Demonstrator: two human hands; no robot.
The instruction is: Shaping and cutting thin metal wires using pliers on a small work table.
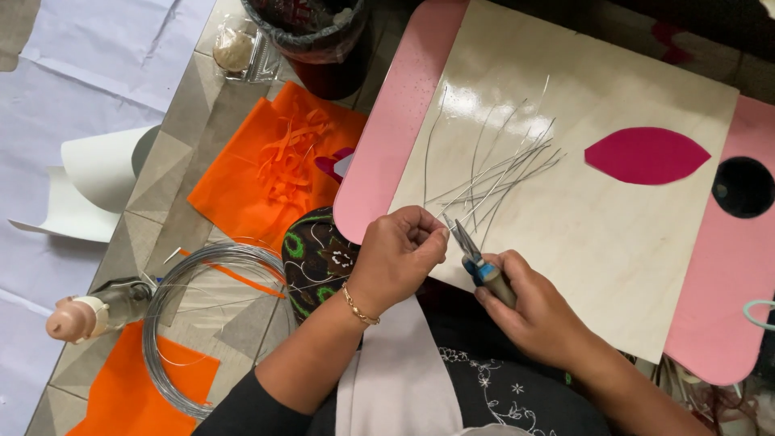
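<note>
Left hand (397,252) closed in a pinch on a thin wire piece (446,228), fingertips bunched at its end so it stays steady for the tool. Right hand (539,311) wrapped shut around the blue-grey handles of pliers (472,252), nose pointing up-left to meet the wire right at the left fingertips. Both hands work over the near edge of a pale wooden board (613,266) that lies on a pink counter (387,153), close to the body.

Cut wire lengths (500,173) lie fanned out loosely in the middle of the board, within reach of both hands. A magenta leaf-shaped cutout (646,155) lies flat toward the board's far right corner, apart from the wires.

On the floor left of the counter: a coil of wire (173,323), orange sheet with shredded strips (278,165), a glue gun (93,311) beside the coil, and a dark bin (319,36) past the counter's far left corner.
</note>
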